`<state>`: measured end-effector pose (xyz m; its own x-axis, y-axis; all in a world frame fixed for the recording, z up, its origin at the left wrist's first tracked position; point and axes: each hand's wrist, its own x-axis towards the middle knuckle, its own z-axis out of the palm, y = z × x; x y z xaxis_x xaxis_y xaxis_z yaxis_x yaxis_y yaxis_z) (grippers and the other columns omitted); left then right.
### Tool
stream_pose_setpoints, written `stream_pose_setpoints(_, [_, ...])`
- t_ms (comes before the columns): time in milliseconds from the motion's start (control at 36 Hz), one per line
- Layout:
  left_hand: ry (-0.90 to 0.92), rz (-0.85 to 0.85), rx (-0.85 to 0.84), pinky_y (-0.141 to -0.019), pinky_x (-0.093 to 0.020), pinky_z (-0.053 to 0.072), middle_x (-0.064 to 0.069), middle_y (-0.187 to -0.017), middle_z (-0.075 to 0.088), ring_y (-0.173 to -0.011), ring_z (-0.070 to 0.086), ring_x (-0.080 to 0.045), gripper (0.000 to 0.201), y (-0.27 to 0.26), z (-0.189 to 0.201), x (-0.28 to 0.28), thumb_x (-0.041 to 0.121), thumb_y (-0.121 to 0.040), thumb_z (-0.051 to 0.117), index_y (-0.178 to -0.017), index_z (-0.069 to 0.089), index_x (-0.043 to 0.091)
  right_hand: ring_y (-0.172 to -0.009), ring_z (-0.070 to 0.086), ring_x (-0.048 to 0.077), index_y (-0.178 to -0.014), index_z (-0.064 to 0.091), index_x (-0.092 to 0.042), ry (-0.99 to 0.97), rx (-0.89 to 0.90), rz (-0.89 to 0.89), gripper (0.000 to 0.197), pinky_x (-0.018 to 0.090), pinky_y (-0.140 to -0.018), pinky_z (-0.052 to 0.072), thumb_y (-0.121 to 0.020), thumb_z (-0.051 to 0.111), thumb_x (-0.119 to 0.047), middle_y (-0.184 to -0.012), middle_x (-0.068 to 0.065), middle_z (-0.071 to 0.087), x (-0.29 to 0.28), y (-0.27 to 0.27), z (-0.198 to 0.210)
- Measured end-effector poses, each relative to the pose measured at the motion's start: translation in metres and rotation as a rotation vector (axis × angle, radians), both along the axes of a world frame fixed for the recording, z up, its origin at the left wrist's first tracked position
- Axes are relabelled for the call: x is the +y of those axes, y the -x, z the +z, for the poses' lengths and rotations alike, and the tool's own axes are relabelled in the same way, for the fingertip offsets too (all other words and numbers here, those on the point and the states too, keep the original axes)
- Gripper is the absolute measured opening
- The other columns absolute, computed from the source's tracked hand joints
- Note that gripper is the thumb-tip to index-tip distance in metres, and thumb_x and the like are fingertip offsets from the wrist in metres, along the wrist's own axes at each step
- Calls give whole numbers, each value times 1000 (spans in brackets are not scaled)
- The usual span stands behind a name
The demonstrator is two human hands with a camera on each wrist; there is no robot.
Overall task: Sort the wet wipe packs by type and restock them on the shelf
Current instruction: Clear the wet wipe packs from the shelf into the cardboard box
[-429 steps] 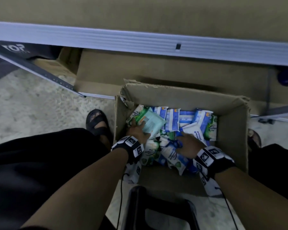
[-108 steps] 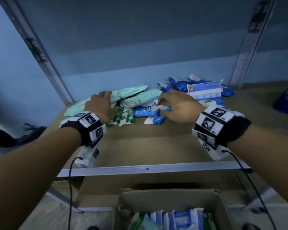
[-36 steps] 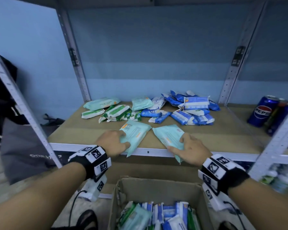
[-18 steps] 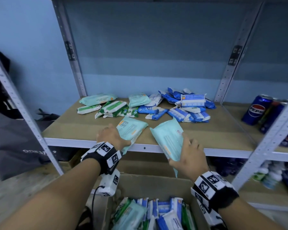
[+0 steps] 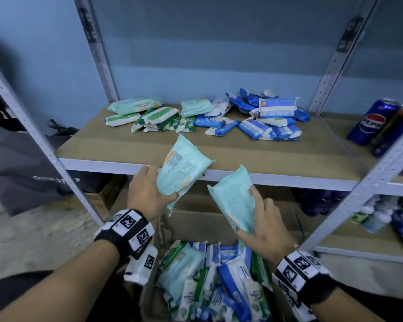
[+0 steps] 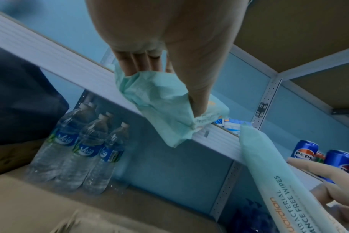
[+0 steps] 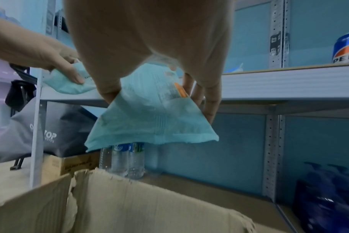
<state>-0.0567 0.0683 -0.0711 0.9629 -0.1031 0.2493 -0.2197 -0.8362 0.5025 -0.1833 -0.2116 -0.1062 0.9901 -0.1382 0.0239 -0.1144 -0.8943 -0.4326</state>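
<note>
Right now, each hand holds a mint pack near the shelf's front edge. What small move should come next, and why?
Probably carry both packs back and left to the mint pile. The left hand holds a mint pack over the shelf edge; the right hand holds another just below it. Mint packs already lie at the back left, blue packs at the right.

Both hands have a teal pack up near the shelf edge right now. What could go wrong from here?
1. The left hand grips its teal pack by the lower end only; it could slip into the open box below.
2. The right hand holds the second teal pack below the shelf edge; it may catch there going up.
3. One teal pack lies among the blue and green packs, so the types could get mixed.
</note>
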Motion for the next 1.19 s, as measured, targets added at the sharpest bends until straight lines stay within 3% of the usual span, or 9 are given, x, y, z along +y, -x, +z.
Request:
stream_pose_setpoints(111, [78,-43,-11,-85,-41,49,1,-110,54,-103,53,-23,81,24,-27,2,43,-55,87,-125,51,26,-106,40,25,-152,-6,-34,20,76,25,107,45,-88,44,-69,58,-56,-115,0,32,0,11,-22])
stream_pose_setpoints(278, [108,-80,35,-87,-34,45,2,-114,53,-106,48,-18,81,55,-64,-7,38,-56,89,-126,51,21,-121,38,30,-151,-1,-37,11,301,31,101,45,-95,43,-76,66,-49,-129,6,34,-1,20,-56])
stream_pose_setpoints(417, [-22,-152,268,-87,-33,44,2,-114,53,-107,50,-19,79,71,-107,-8,47,-60,84,-129,52,24,-123,44,34,-145,9,-41,-8,483,-10,92,43,-94,45,-74,67,-51,-131,10,38,-3,23,-91])
stream_pose_setpoints(639, [-291,-319,639,-98,-26,40,-2,-136,53,-125,50,-23,73,79,-168,-6,48,-72,79,-137,53,26,-124,53,33,-151,14,-26,-9,769,-62,100,35,-98,48,-74,72,-55,-145,12,42,-19,23,-146])
stream_pose_setpoints(750, [-324,-298,752,-96,-33,48,-4,-135,56,-120,55,-24,84,75,-196,-7,59,-62,79,-135,53,25,-130,49,30,-155,7,-23,-22,821,-86,104,34,-103,45,-79,71,-54,-149,8,44,-32,19,-164])
stream_pose_setpoints(889, [-329,-318,894,-101,-30,44,-5,-141,51,-126,51,-24,93,73,-228,-16,62,-69,75,-144,42,20,-128,52,31,-155,14,-26,-76,763,-129,97,34,-104,44,-81,64,-64,-148,9,46,-36,12,-177])
stream_pose_setpoints(972, [-276,-315,953,-100,-30,44,-4,-139,50,-125,51,-24,90,72,-236,-25,65,-63,70,-139,47,22,-133,46,25,-155,22,-27,-102,769,-53,93,29,-107,39,-81,70,-58,-153,4,39,-38,6,-181])
stream_pose_setpoints(1055, [-249,-346,929,-107,-36,40,-4,-148,38,-133,42,-25,92,71,-247,-32,63,-64,70,-145,39,32,-140,37,21,-153,31,-23,-73,898,86,88,25,-110,32,-82,75,-49,-157,4,31,-39,-1,-188])
stream_pose_setpoints(1194, [-300,-433,932,-109,-28,30,-5,-153,26,-140,32,-24,93,63,-265,-37,50,-76,79,-152,29,30,-138,39,28,-156,20,-16,31,1037,163,81,30,-109,36,-93,63,-45,-155,14,32,-33,-12,-200])
